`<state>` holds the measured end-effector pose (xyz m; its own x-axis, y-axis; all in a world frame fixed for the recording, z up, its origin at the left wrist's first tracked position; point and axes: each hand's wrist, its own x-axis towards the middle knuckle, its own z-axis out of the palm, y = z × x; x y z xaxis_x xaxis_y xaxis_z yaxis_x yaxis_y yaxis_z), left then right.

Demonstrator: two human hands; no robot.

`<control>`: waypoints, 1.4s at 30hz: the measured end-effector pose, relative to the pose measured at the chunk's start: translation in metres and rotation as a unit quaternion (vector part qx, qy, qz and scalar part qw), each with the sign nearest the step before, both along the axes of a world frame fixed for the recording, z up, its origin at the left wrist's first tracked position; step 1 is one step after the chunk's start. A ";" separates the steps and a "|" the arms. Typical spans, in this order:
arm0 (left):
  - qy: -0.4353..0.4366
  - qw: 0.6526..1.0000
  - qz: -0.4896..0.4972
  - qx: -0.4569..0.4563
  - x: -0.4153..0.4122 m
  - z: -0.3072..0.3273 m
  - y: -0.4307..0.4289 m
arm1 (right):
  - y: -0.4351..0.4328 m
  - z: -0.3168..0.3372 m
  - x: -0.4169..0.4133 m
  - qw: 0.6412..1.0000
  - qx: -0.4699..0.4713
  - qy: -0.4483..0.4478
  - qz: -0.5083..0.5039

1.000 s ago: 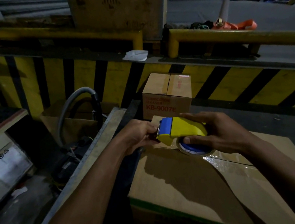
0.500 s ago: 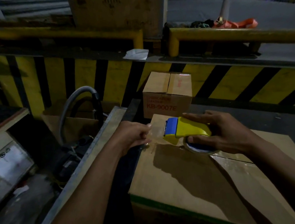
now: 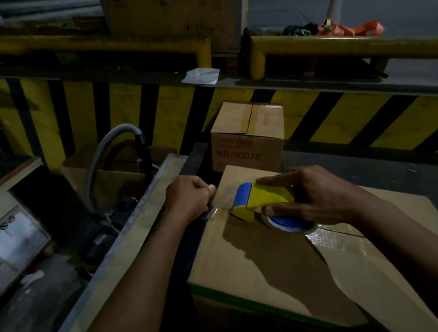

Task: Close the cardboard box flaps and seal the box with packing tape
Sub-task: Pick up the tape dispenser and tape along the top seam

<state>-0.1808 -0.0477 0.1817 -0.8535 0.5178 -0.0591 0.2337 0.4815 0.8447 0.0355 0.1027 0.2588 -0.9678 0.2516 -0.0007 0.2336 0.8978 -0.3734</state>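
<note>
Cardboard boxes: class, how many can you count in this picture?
4: the box being taped under the hands, the printed box behind it, an open box holding the hose at left, a large box above the barrier. Others may be hidden in the dark.

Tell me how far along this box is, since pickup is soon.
Done: the cardboard box has its flaps closed, with a glossy tape strip already across the top. In hand: the right hand holds the tape dispenser while the left hand pinches the tape end at the box edge. Left: running this strip.
</note>
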 end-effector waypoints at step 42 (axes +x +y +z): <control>0.034 0.996 -0.001 -0.081 0.018 -0.022 -0.013 | 0.004 -0.006 -0.004 0.998 0.041 -0.025 0.030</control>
